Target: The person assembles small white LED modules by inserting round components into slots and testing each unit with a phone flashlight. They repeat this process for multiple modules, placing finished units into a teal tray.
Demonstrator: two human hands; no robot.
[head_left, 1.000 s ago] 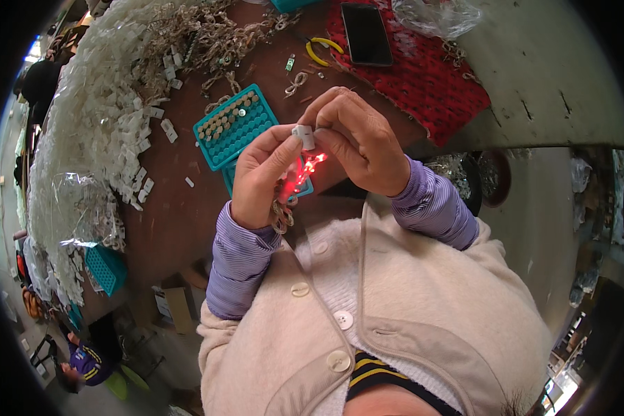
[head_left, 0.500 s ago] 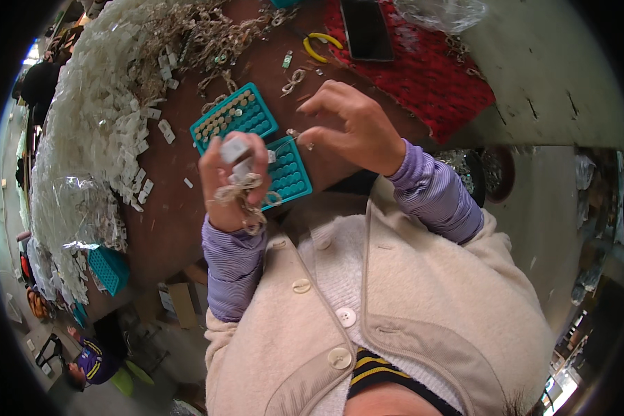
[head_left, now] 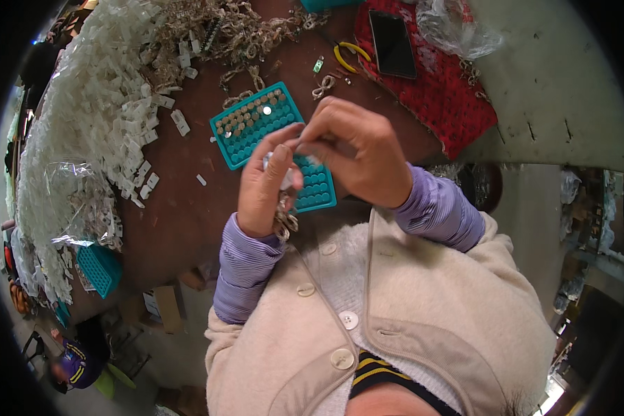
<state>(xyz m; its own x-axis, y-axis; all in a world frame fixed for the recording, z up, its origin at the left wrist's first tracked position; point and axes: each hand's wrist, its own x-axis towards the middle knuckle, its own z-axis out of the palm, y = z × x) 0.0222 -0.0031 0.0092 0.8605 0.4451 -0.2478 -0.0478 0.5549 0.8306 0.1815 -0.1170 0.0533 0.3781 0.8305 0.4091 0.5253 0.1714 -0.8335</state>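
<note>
My left hand (head_left: 258,191) is closed around a small white plastic piece (head_left: 287,182). A bundle of thin beige cord (head_left: 285,222) hangs below its palm. My right hand (head_left: 364,149) is closed in a pinch against the left fingertips; what lies between its fingers is too small and hidden to make out. Under the hands is a teal tray (head_left: 319,197) with round pockets, partly covered by them. Beyond it, a second teal tray (head_left: 239,161) holds rows of small round tan pieces (head_left: 241,118) and a few silvery discs (head_left: 267,110).
A large heap of whitish plastic pieces (head_left: 83,118) covers the table's left side. Tangled beige cords (head_left: 236,31) lie at the back. Yellow-handled pliers (head_left: 350,55) and a black phone (head_left: 392,43) on red cloth (head_left: 457,114) are at back right. A teal basket (head_left: 98,269) stands lower left.
My hands have come together; earlier they were apart. The left moved right and turned, and the right fingers closed to meet it. The whole view has shifted slightly.
</note>
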